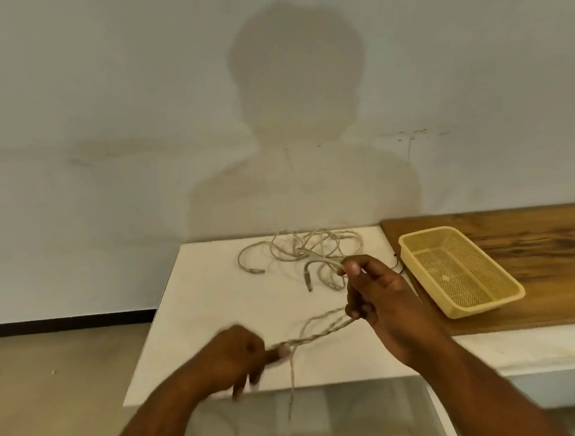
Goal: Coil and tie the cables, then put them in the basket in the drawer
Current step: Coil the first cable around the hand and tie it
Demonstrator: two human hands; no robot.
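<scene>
A pale grey cable [318, 331] stretches between my two hands above the white table [197, 309]. My right hand [373, 293] grips folded strands of it, fingers curled round them. My left hand [243, 353], blurred, pinches the cable's other stretch between thumb and finger. One loose end hangs down past the table's front edge. A tangled heap of grey cable [301, 253] with plug ends lies at the back of the table. The yellow mesh basket [414, 244] sits empty on the wooden counter [547, 237] to the right.
A plain wall rises right behind the table, with my shadow on it. Bare floor lies to the left. Below the table's front edge is a pale open space, possibly a drawer [373, 413].
</scene>
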